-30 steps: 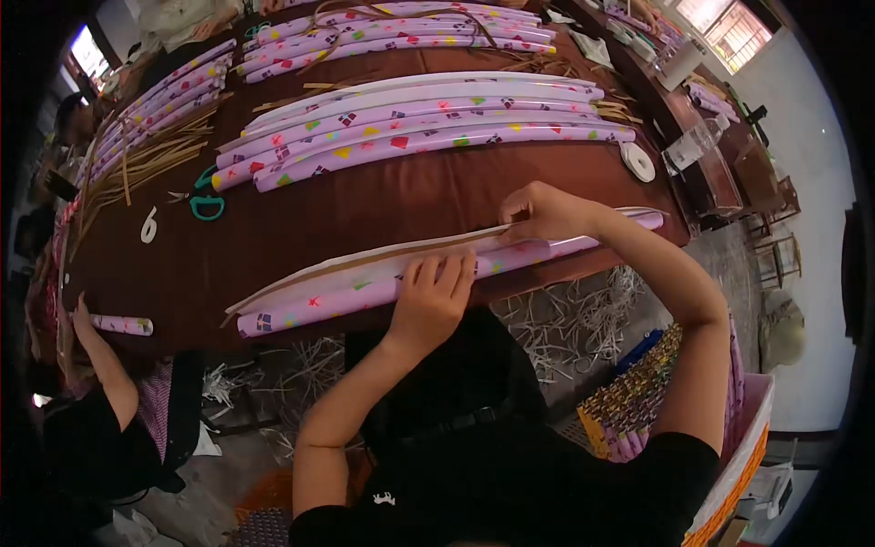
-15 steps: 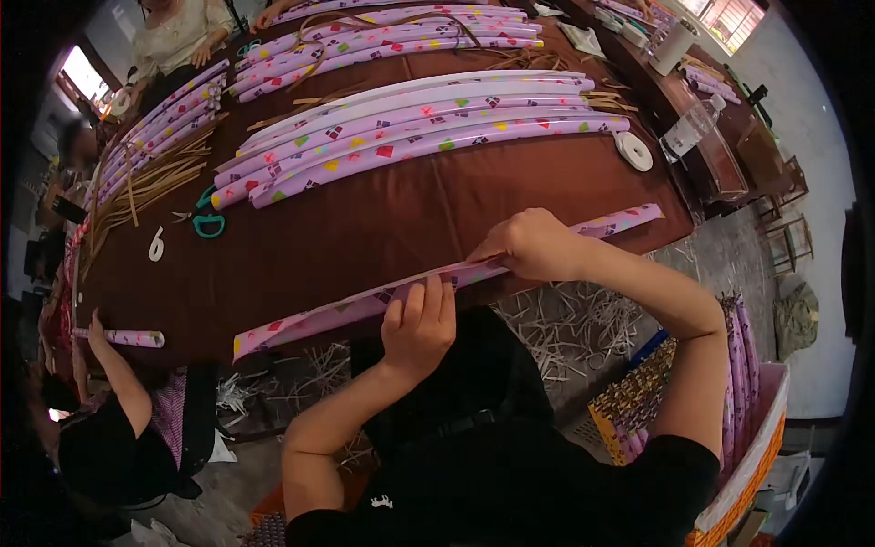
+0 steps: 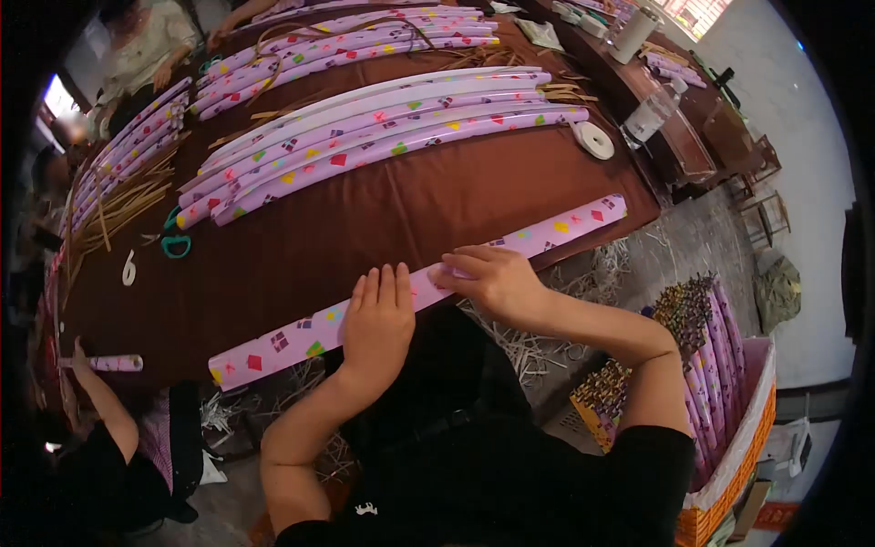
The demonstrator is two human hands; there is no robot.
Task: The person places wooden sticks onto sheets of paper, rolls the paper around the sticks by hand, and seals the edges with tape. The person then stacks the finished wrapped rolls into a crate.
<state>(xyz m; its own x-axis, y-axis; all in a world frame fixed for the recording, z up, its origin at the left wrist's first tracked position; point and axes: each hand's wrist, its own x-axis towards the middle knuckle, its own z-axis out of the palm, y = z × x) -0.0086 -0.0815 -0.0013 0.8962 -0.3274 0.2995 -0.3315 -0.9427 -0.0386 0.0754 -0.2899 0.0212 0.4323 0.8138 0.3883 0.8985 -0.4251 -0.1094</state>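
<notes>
A lilac roll of wrapping paper (image 3: 556, 230) printed with small coloured shapes lies slantwise along the near table edge. My left hand (image 3: 378, 314) rests flat on its middle, fingers stretched out and pointing away from me. Just to the right, my right hand (image 3: 492, 284) is on the same roll, with bent fingers and thumb closed on the paper; its fingertips are partly hidden. Farther back on the brown-covered table (image 3: 310, 246) lie several similar rolls (image 3: 383, 150).
Teal-handled scissors (image 3: 176, 244) and a white tape piece (image 3: 128, 268) lie left. A white tape roll (image 3: 594, 141) and plastic bottle (image 3: 652, 114) are at right. Brown strips (image 3: 128, 205) lie far left. A basket (image 3: 729, 483) of rolls stands right. Co-workers sit around the table.
The paper's open edge has rolled over, and it now shows as a smooth tube. My left hand has flattened onto it; my right hand has come lower and closer to the left.
</notes>
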